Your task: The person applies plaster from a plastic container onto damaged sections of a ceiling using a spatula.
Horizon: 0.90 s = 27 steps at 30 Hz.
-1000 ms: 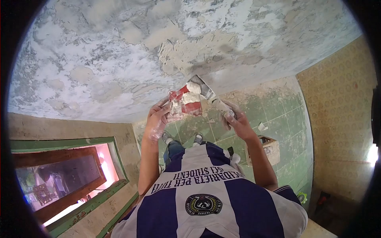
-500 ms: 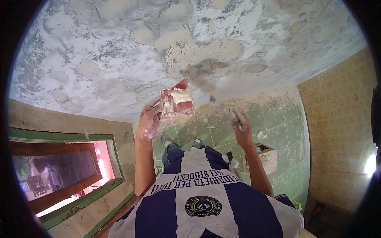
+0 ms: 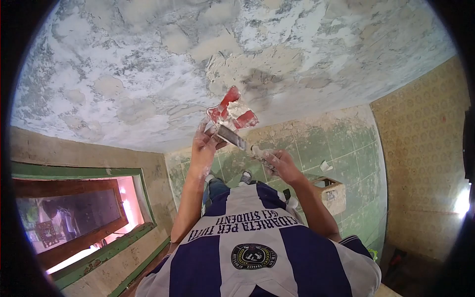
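The left hand (image 3: 202, 145) grips a red palette (image 3: 247, 119) by its near side, fingers closed under and around the edge, with a lump of pale paste (image 3: 237, 108) on its face. The right hand (image 3: 282, 164) is closed round the handle of a putty knife (image 3: 231, 137), whose blade reaches across to the palette's near edge, right beside the left fingers; whether it touches them cannot be told. That closeness is the main hazard: a slip of the blade along the edge could nick or scrape those fingers. The palette looks tilted, so a hard push from the knife, or a loose hold, could send the paste sliding off, and it would land near the feet (image 3: 246, 177) below the hands. Both hands look smeared with paste or dust, which could make the palette or the handle turn in the grip. Beyond the hands is a patchy wall (image 3: 148, 74), close enough to the palette that a careless forward reach might knock its far corner. To the right hand's outer side is a box-like holder (image 3: 335, 199), which a low elbow swing could bump.
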Each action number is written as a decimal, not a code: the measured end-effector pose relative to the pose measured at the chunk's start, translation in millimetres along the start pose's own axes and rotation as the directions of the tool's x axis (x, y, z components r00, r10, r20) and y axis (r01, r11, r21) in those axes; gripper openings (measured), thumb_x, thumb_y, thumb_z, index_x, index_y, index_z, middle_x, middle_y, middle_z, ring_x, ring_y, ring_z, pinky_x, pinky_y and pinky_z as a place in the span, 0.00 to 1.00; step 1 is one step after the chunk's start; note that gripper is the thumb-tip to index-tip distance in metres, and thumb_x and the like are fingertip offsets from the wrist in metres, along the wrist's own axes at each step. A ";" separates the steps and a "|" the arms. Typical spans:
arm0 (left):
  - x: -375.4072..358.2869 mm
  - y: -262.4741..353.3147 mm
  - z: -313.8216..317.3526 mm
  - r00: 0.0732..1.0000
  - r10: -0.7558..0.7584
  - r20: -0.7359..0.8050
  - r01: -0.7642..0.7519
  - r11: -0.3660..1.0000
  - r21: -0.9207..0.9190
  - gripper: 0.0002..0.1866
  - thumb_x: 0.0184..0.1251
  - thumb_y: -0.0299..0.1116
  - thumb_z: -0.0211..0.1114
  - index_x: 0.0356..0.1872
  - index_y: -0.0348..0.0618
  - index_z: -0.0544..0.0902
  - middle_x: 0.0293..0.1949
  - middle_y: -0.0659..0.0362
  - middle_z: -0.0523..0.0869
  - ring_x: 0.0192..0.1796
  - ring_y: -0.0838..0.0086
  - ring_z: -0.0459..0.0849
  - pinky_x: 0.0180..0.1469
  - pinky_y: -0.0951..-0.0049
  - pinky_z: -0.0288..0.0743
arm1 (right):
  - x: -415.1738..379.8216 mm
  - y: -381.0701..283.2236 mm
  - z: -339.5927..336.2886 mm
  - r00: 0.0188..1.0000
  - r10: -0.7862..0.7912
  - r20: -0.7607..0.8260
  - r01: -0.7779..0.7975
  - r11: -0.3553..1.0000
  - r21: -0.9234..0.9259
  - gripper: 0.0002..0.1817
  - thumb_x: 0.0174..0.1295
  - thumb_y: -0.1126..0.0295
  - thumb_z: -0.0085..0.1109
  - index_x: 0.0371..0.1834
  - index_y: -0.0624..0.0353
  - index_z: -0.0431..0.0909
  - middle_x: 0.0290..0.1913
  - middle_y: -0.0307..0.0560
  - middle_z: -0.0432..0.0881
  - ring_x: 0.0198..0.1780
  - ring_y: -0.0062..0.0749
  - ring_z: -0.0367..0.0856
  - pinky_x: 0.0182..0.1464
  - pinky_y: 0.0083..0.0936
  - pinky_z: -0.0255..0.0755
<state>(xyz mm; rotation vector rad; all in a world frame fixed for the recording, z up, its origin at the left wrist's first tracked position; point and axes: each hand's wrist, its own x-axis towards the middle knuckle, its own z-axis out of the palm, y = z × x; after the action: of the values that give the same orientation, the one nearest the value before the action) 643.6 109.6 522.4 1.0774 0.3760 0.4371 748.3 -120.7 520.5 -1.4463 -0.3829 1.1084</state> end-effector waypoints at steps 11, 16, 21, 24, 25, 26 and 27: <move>-10.3 -0.9 -7.5 0.993 0.084 0.080 -0.088 0.995 0.043 0.35 0.64 0.17 0.51 0.73 0.37 0.52 0.59 0.45 0.79 0.58 0.54 0.83 0.59 0.55 0.80 | 35.3 11.3 -3.7 1.000 0.010 -0.025 -0.005 0.979 0.203 0.15 0.70 0.58 0.57 0.32 0.59 0.82 0.22 0.30 0.74 0.20 0.13 0.65 0.20 0.18 0.56; -11.8 2.5 -4.0 0.998 0.066 0.013 -0.065 0.996 -0.059 0.33 0.66 0.15 0.52 0.72 0.38 0.56 0.60 0.48 0.79 0.56 0.59 0.83 0.56 0.54 0.82 | 40.1 -7.1 -11.5 0.984 -0.088 -0.155 0.105 0.989 0.102 0.16 0.69 0.59 0.58 0.27 0.57 0.82 0.20 0.30 0.72 0.21 0.12 0.64 0.21 0.19 0.55; -12.1 7.7 -14.8 0.997 0.078 0.002 -0.078 0.997 -0.030 0.29 0.68 0.15 0.53 0.70 0.39 0.61 0.58 0.50 0.80 0.52 0.66 0.84 0.52 0.61 0.84 | 20.5 -54.6 -20.0 0.977 -0.156 -0.145 0.100 0.937 -0.334 0.20 0.65 0.56 0.63 0.34 0.67 0.86 0.27 0.37 0.82 0.26 0.15 0.71 0.27 0.19 0.66; -11.2 10.9 -22.1 0.993 0.101 0.055 -0.104 0.993 0.062 0.25 0.69 0.15 0.53 0.67 0.40 0.66 0.54 0.54 0.83 0.49 0.72 0.84 0.48 0.70 0.84 | 17.0 -62.5 -32.2 0.965 -0.221 -0.143 0.141 0.892 -0.431 0.17 0.63 0.60 0.66 0.37 0.67 0.86 0.23 0.33 0.76 0.25 0.14 0.70 0.26 0.18 0.65; -11.0 11.8 -27.6 0.990 0.097 0.104 -0.114 0.980 0.162 0.24 0.69 0.15 0.53 0.66 0.39 0.69 0.53 0.55 0.84 0.48 0.74 0.84 0.46 0.72 0.84 | 17.7 -63.1 -35.7 0.965 -0.220 -0.143 0.140 0.891 -0.431 0.17 0.63 0.60 0.66 0.37 0.67 0.86 0.23 0.33 0.76 0.25 0.14 0.70 0.26 0.18 0.65; -10.9 13.8 -32.3 0.990 0.097 0.104 -0.113 0.981 0.160 0.24 0.69 0.15 0.53 0.66 0.39 0.69 0.53 0.55 0.84 0.48 0.74 0.84 0.46 0.72 0.84 | 18.8 -63.1 -39.5 0.964 -0.222 -0.145 0.122 0.858 -0.500 0.19 0.61 0.57 0.68 0.38 0.67 0.86 0.25 0.38 0.80 0.26 0.17 0.72 0.29 0.21 0.68; -10.7 16.4 -36.8 0.983 0.076 0.166 -0.115 0.964 0.240 0.23 0.69 0.15 0.53 0.64 0.38 0.71 0.52 0.56 0.84 0.48 0.76 0.83 0.46 0.72 0.83 | 20.3 -63.2 -43.6 0.964 -0.223 -0.146 0.104 0.819 -0.565 0.21 0.60 0.55 0.69 0.39 0.66 0.86 0.28 0.42 0.84 0.27 0.20 0.74 0.31 0.24 0.71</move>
<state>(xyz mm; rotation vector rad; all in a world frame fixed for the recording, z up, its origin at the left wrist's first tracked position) 613.6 138.5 522.4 1.3696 0.2446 0.3958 815.8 -115.8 562.0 -1.9781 -0.7099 0.7167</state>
